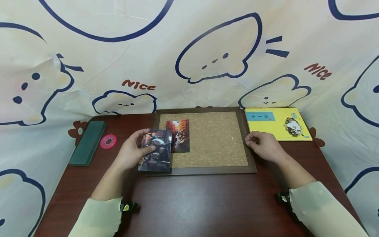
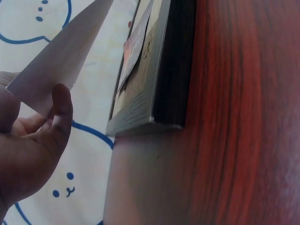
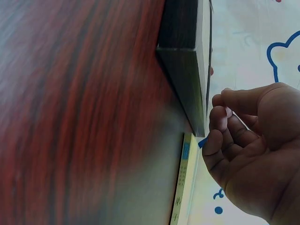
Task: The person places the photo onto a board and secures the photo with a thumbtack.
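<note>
My left hand (image 1: 133, 151) pinches a photo print (image 1: 158, 156) of a car's steering wheel and dashboard, thumb on its face. The left wrist view shows the print's pale back (image 2: 61, 56), held tilted above the corkboard's left side. Another photo print (image 1: 181, 136), with orange autumn trees, lies on the dark-framed corkboard (image 1: 213, 140), partly overlapped by the held print in the head view. My right hand (image 1: 263, 144) is beside the board's right frame, fingers loosely curled and thumb tip close to the index fingertip. Nothing shows between those fingers in the right wrist view.
A yellow booklet (image 1: 278, 128) lies right of the board, partly behind my right hand. At the left are a green case (image 1: 88, 143) and a pink ring-shaped roll (image 1: 108, 141). A cartoon-printed cloth (image 1: 165, 62) hangs behind and around the dark wooden table (image 1: 195, 204).
</note>
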`<state>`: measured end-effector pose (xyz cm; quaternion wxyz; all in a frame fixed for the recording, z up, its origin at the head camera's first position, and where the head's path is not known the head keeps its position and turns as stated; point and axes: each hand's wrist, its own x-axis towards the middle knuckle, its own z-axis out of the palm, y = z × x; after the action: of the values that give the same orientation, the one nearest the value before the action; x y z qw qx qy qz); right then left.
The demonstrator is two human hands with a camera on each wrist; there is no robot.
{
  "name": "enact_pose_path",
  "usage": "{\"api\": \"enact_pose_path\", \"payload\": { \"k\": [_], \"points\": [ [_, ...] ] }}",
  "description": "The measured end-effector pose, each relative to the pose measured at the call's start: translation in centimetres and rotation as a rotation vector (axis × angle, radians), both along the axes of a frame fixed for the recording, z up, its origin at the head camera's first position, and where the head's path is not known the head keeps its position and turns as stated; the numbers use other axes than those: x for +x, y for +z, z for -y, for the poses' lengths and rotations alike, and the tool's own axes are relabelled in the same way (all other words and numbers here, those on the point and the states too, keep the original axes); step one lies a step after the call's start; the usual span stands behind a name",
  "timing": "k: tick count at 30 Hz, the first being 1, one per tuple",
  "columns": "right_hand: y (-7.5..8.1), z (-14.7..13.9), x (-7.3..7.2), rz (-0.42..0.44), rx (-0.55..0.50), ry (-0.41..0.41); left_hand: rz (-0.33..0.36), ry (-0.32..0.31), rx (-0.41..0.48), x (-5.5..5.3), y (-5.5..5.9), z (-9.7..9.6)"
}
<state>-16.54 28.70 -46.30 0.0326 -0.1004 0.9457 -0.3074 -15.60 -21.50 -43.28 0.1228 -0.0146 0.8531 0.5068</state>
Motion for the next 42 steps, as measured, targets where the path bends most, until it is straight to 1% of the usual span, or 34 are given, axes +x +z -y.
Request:
{"api": "enact_pose_path", "payload": {
  "k": [5, 8, 15, 22, 26, 31, 36, 42],
  "points": [
    [0.0, 0.8, -0.4, -0.004, -0.011, 0.012, 0.010, -0.019, 0.021, -0.5, -0.2, -0.6],
    [0.1, 1.3, -0.7, 0.010, -0.019, 0.015, 0.014, -0.029, 0.035, -0.8, -0.3, -1.0],
    [0.3, 2.3, -1.3, 0.028, -0.034, 0.016, -0.014, -0.059, 0.016, -1.3, -0.5, -2.2],
    [0.3, 3.0, -2.0, 0.028, -0.056, 0.022, 0.019, -0.080, 0.070, -1.9, -0.5, -3.5],
    [0.3, 3.6, -2.4, 0.031, -0.076, 0.027, 0.029, -0.098, 0.106, -2.3, -0.8, -4.1],
    [0.2, 4.6, -3.0, 0.042, -0.078, 0.020, 0.029, -0.106, 0.129, -3.1, -1.3, -5.2],
    [0.2, 5.7, -3.9, 0.061, -0.076, 0.015, 0.039, -0.123, 0.135, -3.6, -1.6, -6.4],
    [0.3, 7.2, -4.8, 0.068, -0.077, 0.033, 0.018, -0.151, 0.137, -4.0, -1.9, -7.5]
  ]
}}
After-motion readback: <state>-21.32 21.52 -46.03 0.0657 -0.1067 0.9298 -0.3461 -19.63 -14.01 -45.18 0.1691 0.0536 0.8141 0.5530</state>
